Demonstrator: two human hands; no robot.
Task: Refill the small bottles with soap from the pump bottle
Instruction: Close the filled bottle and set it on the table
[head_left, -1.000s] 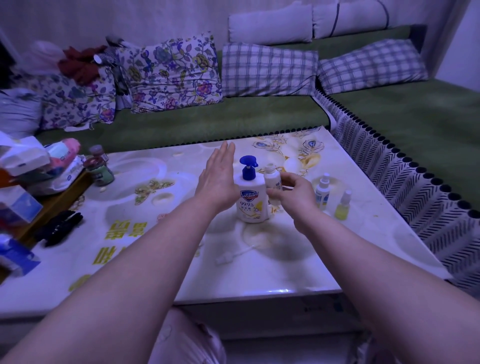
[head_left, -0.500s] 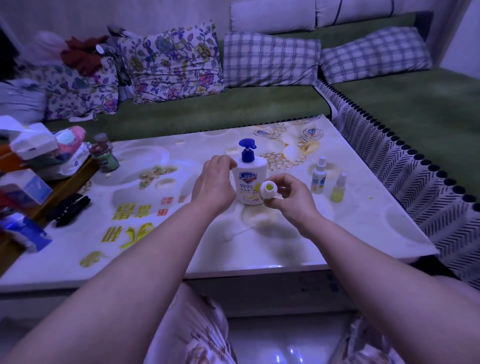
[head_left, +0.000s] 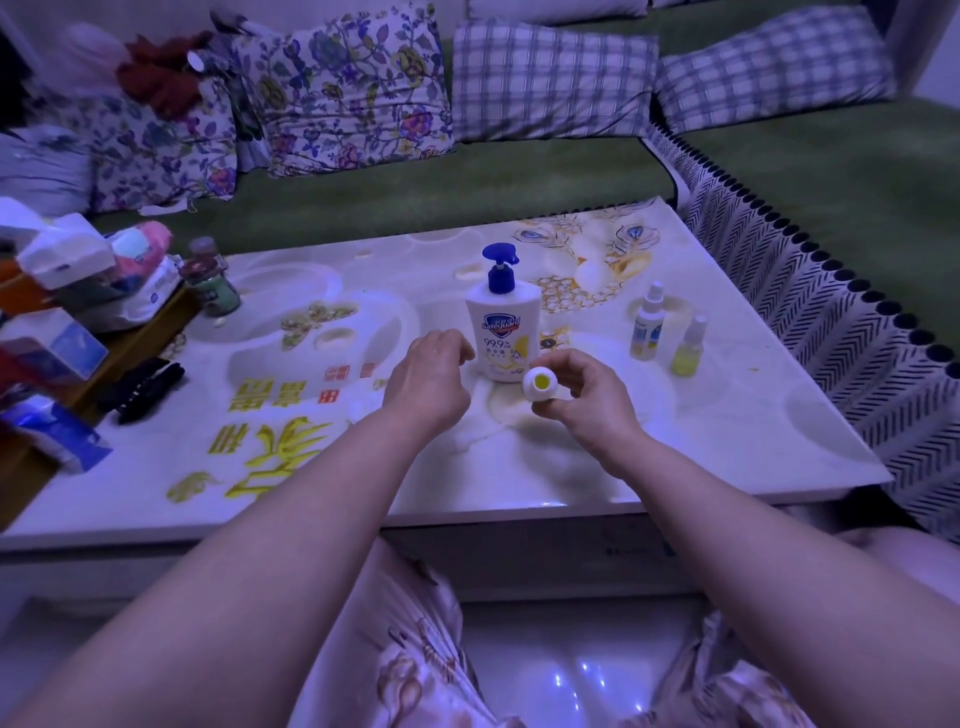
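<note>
Seemingly we were early on: our right hand (head_left: 584, 397) pinched the uncapped small bottle (head_left: 540, 383) in front of the Safeguard pump bottle (head_left: 501, 332). Our left hand (head_left: 431, 376) was curled, its hold unclear. Two spray bottles (head_left: 645, 323) stood capped.

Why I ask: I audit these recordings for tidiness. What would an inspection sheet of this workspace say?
Surface: glossy table, printed with yellow characters and patterns.
Job's things: pump bottle upright mid-table; small bottle, open, yellow liquid inside, mouth tilted toward the camera; taller spray bottle and shorter spray bottle standing at right, capped.
Clutter: tissue packs, small jar and black object at the left side.
Hands: right hand grips the small bottle; left hand curled beside the pump bottle, anything in it is hidden.
Cables: nothing seen.
Surroundings: green sofa with cushions behind the table.
</note>
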